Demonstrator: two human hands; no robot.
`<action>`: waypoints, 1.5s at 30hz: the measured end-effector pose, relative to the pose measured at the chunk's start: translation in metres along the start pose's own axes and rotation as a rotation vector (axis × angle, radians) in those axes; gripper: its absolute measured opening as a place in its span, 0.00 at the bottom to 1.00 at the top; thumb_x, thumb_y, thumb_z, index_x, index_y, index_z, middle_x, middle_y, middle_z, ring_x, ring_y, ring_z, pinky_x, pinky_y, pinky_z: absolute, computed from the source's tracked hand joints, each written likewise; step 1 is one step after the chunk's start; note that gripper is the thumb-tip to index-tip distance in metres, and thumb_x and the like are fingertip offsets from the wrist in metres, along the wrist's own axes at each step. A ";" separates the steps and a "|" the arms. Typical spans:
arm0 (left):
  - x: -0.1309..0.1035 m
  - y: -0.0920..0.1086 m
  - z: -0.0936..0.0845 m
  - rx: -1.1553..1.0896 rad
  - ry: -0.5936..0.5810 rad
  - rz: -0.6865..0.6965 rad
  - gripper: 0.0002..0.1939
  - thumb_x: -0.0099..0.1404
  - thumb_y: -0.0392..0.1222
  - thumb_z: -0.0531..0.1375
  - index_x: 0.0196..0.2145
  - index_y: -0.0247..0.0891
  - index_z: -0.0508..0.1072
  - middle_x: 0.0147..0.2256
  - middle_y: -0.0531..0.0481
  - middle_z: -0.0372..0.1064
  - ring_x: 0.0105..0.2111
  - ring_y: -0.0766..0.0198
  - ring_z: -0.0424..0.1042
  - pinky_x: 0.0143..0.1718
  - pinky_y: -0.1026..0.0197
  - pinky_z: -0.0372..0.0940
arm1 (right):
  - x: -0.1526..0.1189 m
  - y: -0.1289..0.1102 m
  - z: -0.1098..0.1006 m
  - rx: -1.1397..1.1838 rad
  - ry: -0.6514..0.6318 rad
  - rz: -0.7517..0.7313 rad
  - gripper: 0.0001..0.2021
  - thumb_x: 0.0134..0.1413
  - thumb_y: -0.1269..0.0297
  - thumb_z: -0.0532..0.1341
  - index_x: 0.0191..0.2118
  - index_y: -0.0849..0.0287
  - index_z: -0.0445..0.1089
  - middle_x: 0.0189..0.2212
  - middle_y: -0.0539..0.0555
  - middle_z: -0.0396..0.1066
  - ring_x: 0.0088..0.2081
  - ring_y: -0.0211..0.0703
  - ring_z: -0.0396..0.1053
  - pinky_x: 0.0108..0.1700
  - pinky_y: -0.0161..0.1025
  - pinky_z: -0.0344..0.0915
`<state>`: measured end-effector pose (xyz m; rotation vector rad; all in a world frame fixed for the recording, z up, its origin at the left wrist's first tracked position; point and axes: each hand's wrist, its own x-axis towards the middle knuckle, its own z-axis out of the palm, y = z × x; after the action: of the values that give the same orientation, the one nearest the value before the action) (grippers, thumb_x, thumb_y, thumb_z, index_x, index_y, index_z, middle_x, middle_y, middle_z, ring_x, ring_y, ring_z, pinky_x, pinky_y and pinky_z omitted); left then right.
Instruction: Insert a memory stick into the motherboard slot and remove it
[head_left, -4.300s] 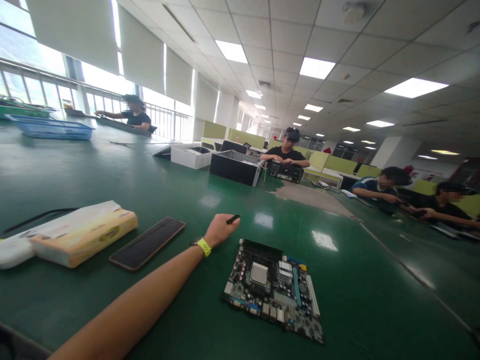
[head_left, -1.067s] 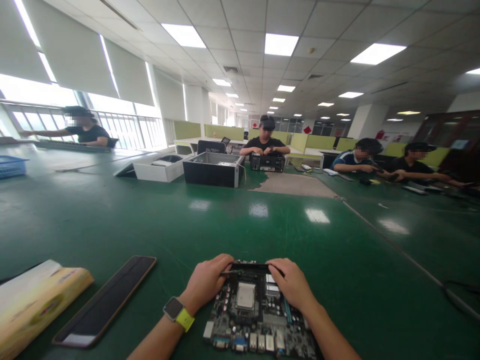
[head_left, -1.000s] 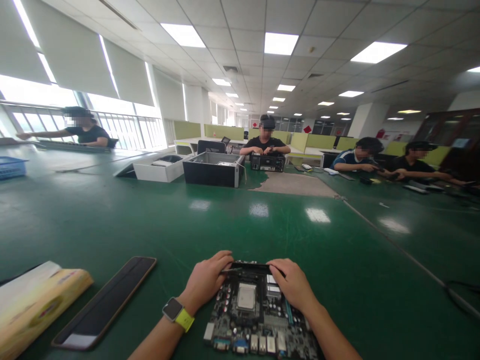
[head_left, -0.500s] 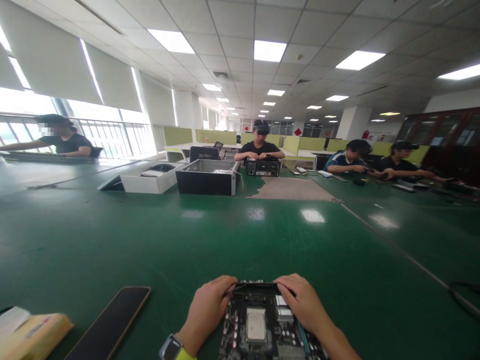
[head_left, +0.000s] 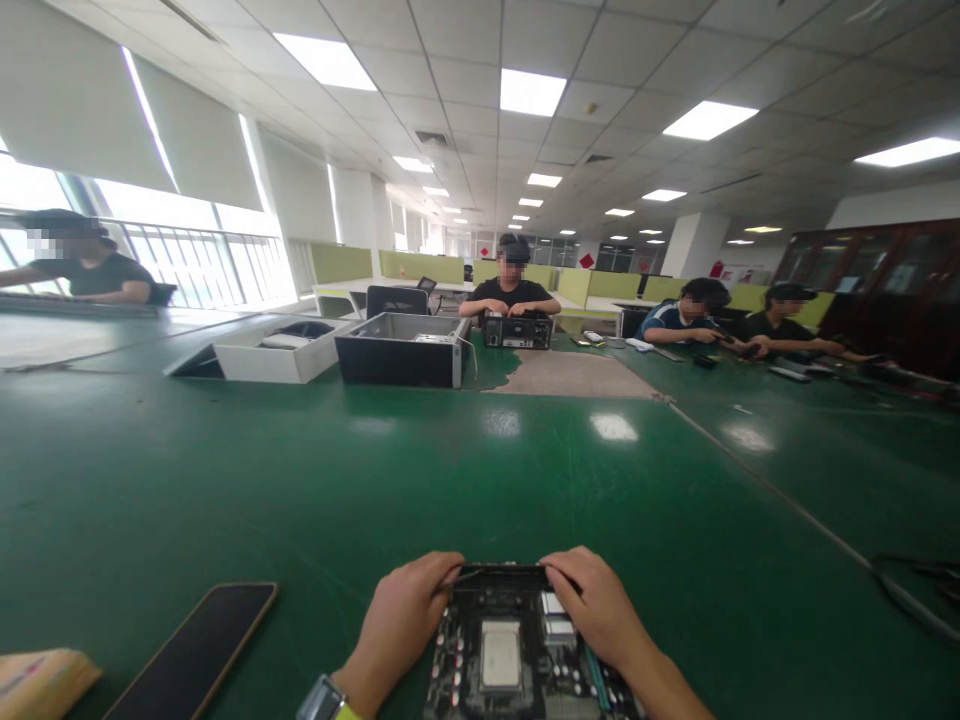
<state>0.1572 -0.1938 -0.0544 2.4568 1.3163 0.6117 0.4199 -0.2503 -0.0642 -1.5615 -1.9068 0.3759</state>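
A dark motherboard point(head_left: 525, 660) lies close in front of me at the bottom of the view, its near part cut off by the frame. A square metal-topped processor point(head_left: 500, 655) sits in it, with white and silver blocks beside it on the right. My left hand point(head_left: 409, 610) is closed on the board's far left corner, a watch on its wrist. Around the far right corner, the fingers of my right hand point(head_left: 589, 600) are also closed. Between both hands runs a dark strip point(head_left: 502, 575) along the far edge; the fingertips are partly hidden.
A phone-like dark slab point(head_left: 199, 645) and a yellow packet point(head_left: 45, 680) lie left on the green table point(head_left: 420, 480). Open computer cases point(head_left: 397, 360) stand farther back. Opposite, a person point(head_left: 514, 290) handles another case; other people sit left and right. A cable point(head_left: 915, 600) lies right.
The view has turned slightly, so most things appear shifted a little to the left. Both hands keep their hold on the motherboard's far edge.
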 end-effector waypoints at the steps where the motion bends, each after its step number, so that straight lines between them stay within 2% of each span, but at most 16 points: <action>1: -0.001 0.001 0.000 0.005 0.002 -0.002 0.13 0.66 0.40 0.49 0.42 0.47 0.72 0.41 0.54 0.75 0.40 0.62 0.73 0.41 0.62 0.63 | 0.000 0.001 0.000 -0.005 0.002 0.002 0.16 0.62 0.58 0.49 0.42 0.55 0.74 0.40 0.53 0.75 0.42 0.46 0.67 0.46 0.41 0.59; 9: -0.004 0.005 0.002 0.039 0.031 -0.031 0.14 0.65 0.38 0.50 0.43 0.47 0.71 0.42 0.54 0.74 0.41 0.61 0.72 0.41 0.62 0.62 | 0.000 0.006 0.001 -0.027 0.016 -0.021 0.15 0.62 0.59 0.50 0.41 0.54 0.74 0.39 0.52 0.75 0.41 0.45 0.68 0.45 0.41 0.60; 17: -0.003 0.004 0.001 0.037 0.048 -0.030 0.12 0.65 0.41 0.50 0.41 0.47 0.72 0.40 0.54 0.75 0.40 0.61 0.72 0.40 0.62 0.62 | 0.001 0.010 0.003 -0.050 0.025 -0.037 0.14 0.61 0.60 0.51 0.39 0.54 0.74 0.37 0.52 0.75 0.39 0.45 0.68 0.44 0.39 0.60; 20: -0.004 0.003 0.001 0.007 0.050 -0.030 0.11 0.66 0.41 0.50 0.40 0.47 0.71 0.39 0.54 0.75 0.39 0.62 0.72 0.39 0.64 0.62 | 0.001 0.011 0.004 -0.070 0.041 -0.032 0.14 0.61 0.61 0.50 0.41 0.54 0.73 0.37 0.52 0.75 0.40 0.44 0.68 0.44 0.39 0.60; 23: -0.004 0.001 0.001 -0.013 0.077 -0.030 0.11 0.65 0.42 0.51 0.43 0.46 0.70 0.43 0.53 0.73 0.42 0.61 0.71 0.42 0.63 0.62 | 0.002 0.012 0.004 -0.078 0.044 -0.051 0.13 0.61 0.61 0.51 0.43 0.54 0.71 0.39 0.52 0.74 0.40 0.44 0.68 0.44 0.39 0.60; 25: -0.004 0.001 0.003 0.005 0.083 -0.027 0.12 0.65 0.43 0.51 0.44 0.46 0.69 0.44 0.53 0.73 0.43 0.60 0.71 0.42 0.63 0.62 | 0.002 0.014 0.004 -0.083 0.037 -0.067 0.13 0.61 0.61 0.51 0.40 0.54 0.72 0.38 0.51 0.75 0.40 0.43 0.68 0.44 0.38 0.60; 31: -0.003 0.002 0.007 0.080 0.100 -0.002 0.10 0.64 0.41 0.51 0.41 0.47 0.70 0.40 0.54 0.74 0.39 0.61 0.71 0.37 0.64 0.60 | 0.004 0.022 0.006 -0.081 0.037 -0.056 0.13 0.61 0.60 0.50 0.36 0.54 0.71 0.32 0.52 0.74 0.36 0.43 0.68 0.41 0.38 0.61; 36: -0.002 0.004 0.006 0.116 0.120 -0.019 0.09 0.64 0.41 0.51 0.39 0.46 0.69 0.37 0.54 0.74 0.37 0.60 0.71 0.33 0.63 0.60 | 0.004 0.022 0.005 -0.071 0.041 -0.059 0.13 0.62 0.60 0.49 0.38 0.55 0.70 0.35 0.52 0.74 0.37 0.42 0.69 0.42 0.37 0.61; 41: -0.003 0.006 0.007 0.078 0.113 0.031 0.13 0.66 0.44 0.50 0.46 0.46 0.68 0.42 0.53 0.73 0.40 0.60 0.71 0.38 0.62 0.62 | 0.004 0.019 0.004 -0.096 0.027 -0.057 0.12 0.60 0.62 0.51 0.40 0.55 0.71 0.36 0.52 0.74 0.39 0.43 0.69 0.43 0.38 0.61; 45: -0.005 0.007 0.010 0.083 0.108 0.037 0.11 0.66 0.42 0.50 0.41 0.45 0.70 0.40 0.53 0.73 0.40 0.60 0.71 0.38 0.62 0.62 | 0.004 0.019 0.003 -0.112 0.012 -0.052 0.13 0.60 0.62 0.50 0.41 0.54 0.72 0.36 0.52 0.75 0.39 0.43 0.69 0.43 0.38 0.61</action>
<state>0.1640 -0.2024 -0.0611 2.5523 1.3653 0.7215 0.4321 -0.2409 -0.0765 -1.5786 -1.9851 0.2401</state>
